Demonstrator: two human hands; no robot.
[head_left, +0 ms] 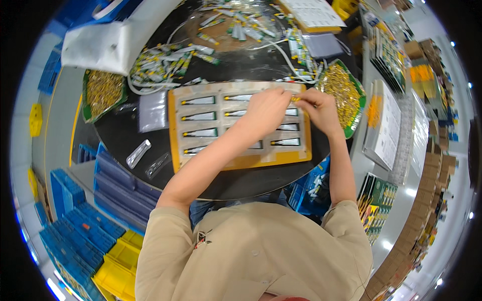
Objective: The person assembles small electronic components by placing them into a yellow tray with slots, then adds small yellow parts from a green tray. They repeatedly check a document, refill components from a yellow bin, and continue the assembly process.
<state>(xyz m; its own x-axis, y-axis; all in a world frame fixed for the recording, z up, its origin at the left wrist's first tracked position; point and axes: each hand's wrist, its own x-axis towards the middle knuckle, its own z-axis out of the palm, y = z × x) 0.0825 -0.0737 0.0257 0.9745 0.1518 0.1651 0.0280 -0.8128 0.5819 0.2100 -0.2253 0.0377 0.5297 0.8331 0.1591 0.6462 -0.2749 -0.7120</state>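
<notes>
A yellow-framed tray (281, 160) with a pale slotted face lies on the black round table before me. Small white-and-green tubes with yellow tips, such as the upper left tube (200, 101), rest in its slots in columns. My left hand (268, 109) reaches over the tray's upper right part, its fingers pinched together; what they hold is hidden. Against its fingertips, at the tray's far right corner, my right hand (321, 108) pinches a small yellow cap (295, 99) between thumb and finger. My left forearm covers some lower slots.
Piles of loose tubes (160, 65) lie beyond the tray. Green-edged trays of small yellow pieces stand at left (104, 95) and right (341, 95). Clear plastic bags (152, 111) sit left of the tray. Blue crates (83, 226) and a yellow bin (118, 271) stand at lower left.
</notes>
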